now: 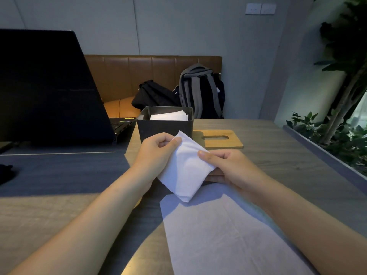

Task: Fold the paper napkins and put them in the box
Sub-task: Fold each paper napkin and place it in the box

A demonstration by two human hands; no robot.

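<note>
A folded white napkin (184, 169) hangs in the air just in front of the dark grey box (164, 128). My left hand (156, 153) pinches its upper left corner. My right hand (226, 167) grips its right edge, thumb on top and fingers underneath. The open box holds folded white napkins (170, 116), and it stands at the middle of the table. An unfolded white napkin (228, 239) lies flat on the table below my hands, partly under my right forearm.
A wooden lid with a slot (218, 138) lies to the right of the box. An open black laptop (49, 90) stands at the left on a dark mat. Bags (200, 92) sit on the bench behind. A planter (337, 139) runs along the table's right edge.
</note>
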